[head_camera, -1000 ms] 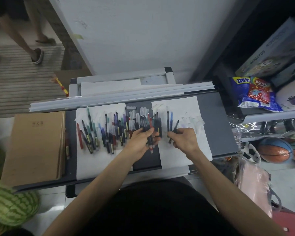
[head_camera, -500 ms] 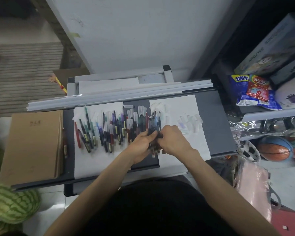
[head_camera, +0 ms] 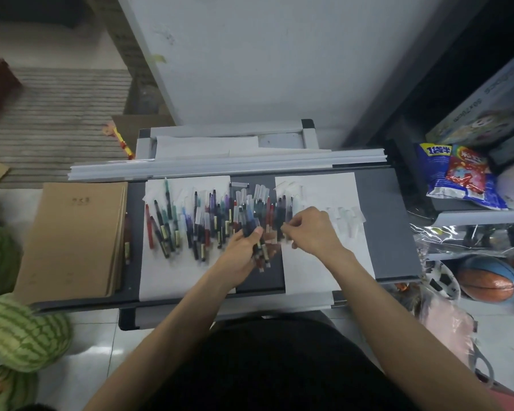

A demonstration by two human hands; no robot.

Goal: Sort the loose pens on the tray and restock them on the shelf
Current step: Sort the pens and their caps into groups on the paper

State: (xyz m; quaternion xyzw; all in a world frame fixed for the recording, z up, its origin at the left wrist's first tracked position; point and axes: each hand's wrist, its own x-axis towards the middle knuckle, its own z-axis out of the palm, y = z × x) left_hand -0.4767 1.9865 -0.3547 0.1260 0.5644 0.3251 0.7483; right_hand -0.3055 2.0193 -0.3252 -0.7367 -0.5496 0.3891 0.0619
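A dark grey tray (head_camera: pixel 386 221) carries two white paper sheets. Several loose pens (head_camera: pixel 190 223) in red, green, blue and purple lie spread over the left sheet (head_camera: pixel 172 271) and the tray's middle. My left hand (head_camera: pixel 244 250) is closed around a bundle of dark pens (head_camera: pixel 257 232) whose ends stick out below the fist. My right hand (head_camera: pixel 312 229) sits just right of the bundle, fingers pinched at its edge; what they hold is blurred. Clear pen caps (head_camera: pixel 344 218) lie on the right sheet (head_camera: pixel 324 268) beyond the right hand.
A stack of brown notebooks (head_camera: pixel 74 238) lies on the tray's left end. White rails (head_camera: pixel 226 166) run along its far edge. Watermelons (head_camera: pixel 21 330) sit on the floor at left. Shelves at right hold snack bags (head_camera: pixel 457 176), boxes and balls (head_camera: pixel 487 280).
My right hand went from the right sheet to the bundle in my left hand, then drew slightly right. The pens that lay by it are gone from the sheet. The person at upper left left view.
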